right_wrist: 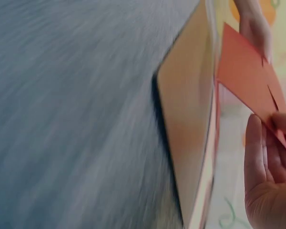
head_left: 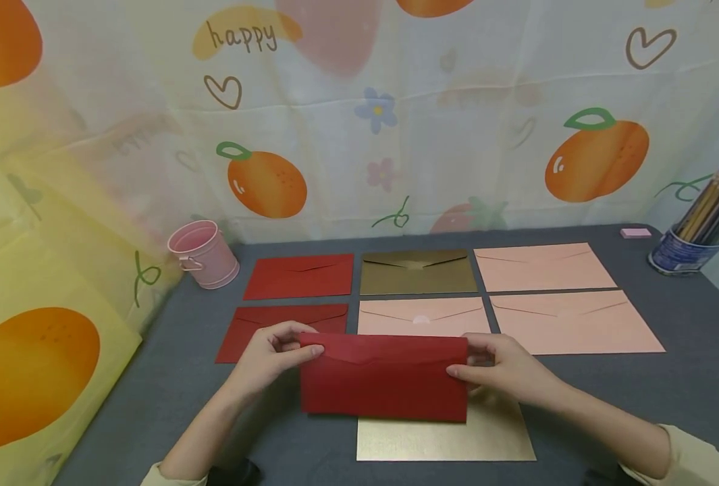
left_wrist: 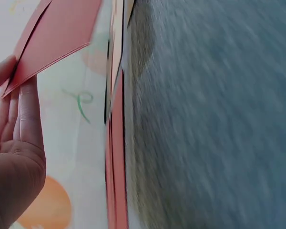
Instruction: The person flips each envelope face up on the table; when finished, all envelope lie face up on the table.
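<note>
A red envelope (head_left: pixel 383 381) is held up level above the table, its flap side toward the head camera. My left hand (head_left: pixel 268 354) pinches its upper left corner, thumb in front and fingers behind. At the right edge my right hand (head_left: pixel 511 368) grips it the same way. The left wrist view shows the left hand (left_wrist: pixel 21 148) on a corner of the red envelope (left_wrist: pixel 62 36). Both hands appear on it in the right wrist view. Below it lies a gold envelope (head_left: pixel 444 442), partly hidden, and behind it a pink envelope (head_left: pixel 395 324).
Two red envelopes (head_left: pixel 301 278) lie at the left, a dark gold one (head_left: pixel 418 278) at back centre, two pink ones (head_left: pixel 572 324) at right. A pink bucket (head_left: pixel 204 255) stands back left. A pencil holder (head_left: pixel 681 253) and pink eraser (head_left: pixel 635 233) sit back right.
</note>
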Motion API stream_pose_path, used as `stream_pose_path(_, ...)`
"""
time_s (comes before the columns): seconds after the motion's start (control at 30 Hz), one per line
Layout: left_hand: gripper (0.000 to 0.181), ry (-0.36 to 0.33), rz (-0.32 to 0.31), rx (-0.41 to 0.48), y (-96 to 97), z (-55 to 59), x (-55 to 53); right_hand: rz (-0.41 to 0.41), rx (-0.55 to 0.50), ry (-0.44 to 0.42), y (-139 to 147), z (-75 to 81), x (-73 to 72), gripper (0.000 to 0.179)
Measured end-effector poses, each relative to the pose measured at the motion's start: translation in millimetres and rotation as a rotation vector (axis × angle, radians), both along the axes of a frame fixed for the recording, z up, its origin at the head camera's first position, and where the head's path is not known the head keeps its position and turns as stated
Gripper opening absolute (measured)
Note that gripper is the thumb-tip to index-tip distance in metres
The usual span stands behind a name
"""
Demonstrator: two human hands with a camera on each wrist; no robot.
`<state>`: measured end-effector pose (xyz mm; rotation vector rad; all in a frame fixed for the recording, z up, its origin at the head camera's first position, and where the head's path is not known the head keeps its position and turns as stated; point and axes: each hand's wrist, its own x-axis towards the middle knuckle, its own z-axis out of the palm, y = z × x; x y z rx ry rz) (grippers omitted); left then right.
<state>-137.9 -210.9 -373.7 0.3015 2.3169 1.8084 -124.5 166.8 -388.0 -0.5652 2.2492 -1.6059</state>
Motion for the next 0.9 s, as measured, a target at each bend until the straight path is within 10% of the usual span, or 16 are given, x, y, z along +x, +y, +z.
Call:
stream_pose_path(0.27,0.022,-0.167,0.184,0.123,-41.6,-5.5,1.0,0.067,-0.141,-0.117,-45,-7.2,-4.3,0.041)
stream_pose_path(0.9,0.038,-0.295,0.224,-0.18,-145.7,-4.5,12.5,0.221,0.094,0.094,-147,-11.1,-16.4,0.043)
